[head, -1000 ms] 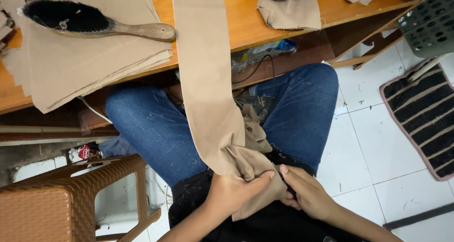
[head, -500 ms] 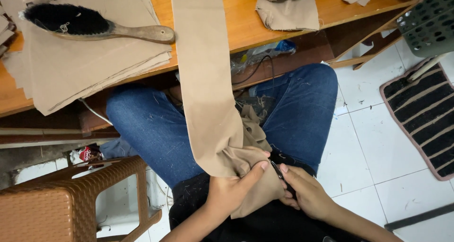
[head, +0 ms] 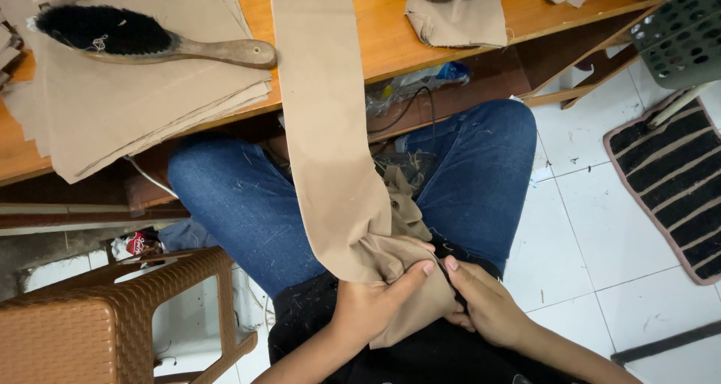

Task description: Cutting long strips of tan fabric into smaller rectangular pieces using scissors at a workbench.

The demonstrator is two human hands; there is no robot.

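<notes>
Your left hand [head: 372, 309] and right hand [head: 484, 309] each pinched the bunched end of the tan fabric strip [head: 330, 151] in your lap, its length trailing off the counter [head: 390, 42]. Keeping thumbs close at the fold looked wise.

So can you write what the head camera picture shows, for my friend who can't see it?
Seen from above, a seated person in blue jeans pinches the bunched end of a long tan fabric strip in their lap with the left hand and right hand. The strip hangs down from a wooden table, where a black-bristled brush lies on a stack of tan fabric.
</notes>
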